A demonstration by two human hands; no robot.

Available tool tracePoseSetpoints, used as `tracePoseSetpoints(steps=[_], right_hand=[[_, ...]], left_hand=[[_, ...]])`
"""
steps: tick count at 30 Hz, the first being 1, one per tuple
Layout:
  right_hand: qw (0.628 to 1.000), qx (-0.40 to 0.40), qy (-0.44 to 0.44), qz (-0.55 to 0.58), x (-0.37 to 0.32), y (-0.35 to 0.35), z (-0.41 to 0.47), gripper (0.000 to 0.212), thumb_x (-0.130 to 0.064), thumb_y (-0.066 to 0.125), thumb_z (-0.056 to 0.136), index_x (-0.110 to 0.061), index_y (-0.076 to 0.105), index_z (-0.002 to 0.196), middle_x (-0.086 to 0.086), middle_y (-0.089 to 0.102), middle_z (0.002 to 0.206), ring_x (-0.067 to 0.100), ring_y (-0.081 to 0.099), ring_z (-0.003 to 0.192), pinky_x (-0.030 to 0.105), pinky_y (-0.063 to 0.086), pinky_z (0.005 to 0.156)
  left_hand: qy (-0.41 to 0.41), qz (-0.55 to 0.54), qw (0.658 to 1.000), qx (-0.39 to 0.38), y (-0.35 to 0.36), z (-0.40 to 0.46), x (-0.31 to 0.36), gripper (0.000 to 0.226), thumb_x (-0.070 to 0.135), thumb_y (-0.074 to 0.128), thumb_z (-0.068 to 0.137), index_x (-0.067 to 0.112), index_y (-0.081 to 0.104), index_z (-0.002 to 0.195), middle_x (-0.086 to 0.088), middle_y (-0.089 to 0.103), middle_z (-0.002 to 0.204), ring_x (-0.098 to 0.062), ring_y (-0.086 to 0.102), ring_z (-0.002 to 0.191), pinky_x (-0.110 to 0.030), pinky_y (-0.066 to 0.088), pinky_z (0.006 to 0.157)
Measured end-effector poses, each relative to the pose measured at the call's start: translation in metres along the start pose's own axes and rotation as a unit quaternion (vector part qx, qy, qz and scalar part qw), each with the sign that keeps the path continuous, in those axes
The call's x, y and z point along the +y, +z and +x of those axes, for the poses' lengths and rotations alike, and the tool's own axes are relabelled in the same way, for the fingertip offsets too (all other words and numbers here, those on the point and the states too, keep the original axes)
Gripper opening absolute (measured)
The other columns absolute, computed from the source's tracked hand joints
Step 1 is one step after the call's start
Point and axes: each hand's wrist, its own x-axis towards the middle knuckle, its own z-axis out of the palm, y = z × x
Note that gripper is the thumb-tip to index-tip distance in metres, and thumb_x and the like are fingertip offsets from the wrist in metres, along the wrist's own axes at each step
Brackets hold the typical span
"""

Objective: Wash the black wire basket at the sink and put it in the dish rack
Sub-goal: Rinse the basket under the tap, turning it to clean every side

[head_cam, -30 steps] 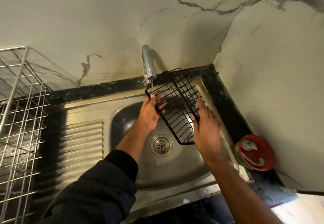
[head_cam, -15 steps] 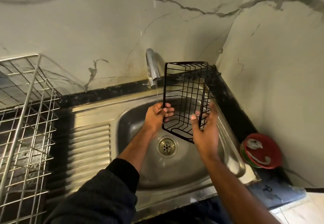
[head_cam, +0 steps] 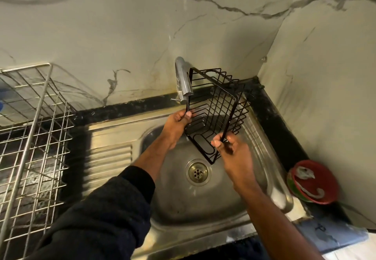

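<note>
The black wire basket (head_cam: pixel 218 110) hangs tilted on end over the steel sink (head_cam: pixel 203 202), right beside the chrome tap (head_cam: pixel 183 78). My left hand (head_cam: pixel 176 126) grips its left rim just under the spout. My right hand (head_cam: pixel 231 151) pinches the near right rim bar. The basket's open side faces me, and its lower corner points toward the drain (head_cam: pixel 198 171). The silver wire dish rack (head_cam: pixel 30 137) stands on the counter at the far left.
A ribbed drainboard (head_cam: pixel 109 160) lies between the sink bowl and the rack. A red bowl (head_cam: pixel 314 181) holding white scraps sits on the dark counter at the right, near the corner wall. Marble-patterned walls close in behind and on the right.
The basket has turned from lying flat under the tap to standing on end with its open side toward me. Both hands shifted their grip along its rim, and the view moved closer.
</note>
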Motion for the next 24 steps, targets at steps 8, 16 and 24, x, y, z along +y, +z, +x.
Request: tracePoseSetpoints(steps=[8,16,24], right_hand=[[0.998,0.049,-0.036,0.016,-0.003,-0.008,0.008,0.028,-0.019,0.068,0.090,-0.036,0.066,0.113,-0.011,0.073,0.106,0.001,0.065,0.102,0.026,0.053,0.083],[0.995,0.053,-0.059,0.054,-0.003,-0.014,-0.002,0.021,-0.024,0.071,0.087,-0.041,0.066,0.099,-0.015,0.074,0.098,-0.006,0.067,0.096,0.019,0.053,0.078],[0.992,0.022,-0.061,0.105,0.011,-0.015,-0.005,0.013,-0.016,0.069,0.091,-0.028,0.069,0.096,-0.006,0.076,0.097,0.001,0.069,0.097,0.022,0.054,0.085]], left_hand=[[-0.097,0.131,0.984,0.065,-0.004,-0.010,-0.028,0.022,0.018,0.069,0.095,0.011,0.068,0.116,-0.007,0.076,0.097,-0.013,0.073,0.071,-0.025,0.055,0.056],[-0.114,-0.117,0.981,0.103,0.021,-0.020,-0.024,0.019,-0.009,0.056,0.096,0.001,0.065,0.110,-0.015,0.074,0.102,-0.020,0.075,0.087,-0.026,0.061,0.069],[-0.134,-0.289,0.943,0.099,0.031,-0.018,-0.015,0.038,-0.013,0.052,0.095,0.002,0.060,0.129,-0.014,0.070,0.124,-0.022,0.075,0.091,-0.034,0.063,0.071]])
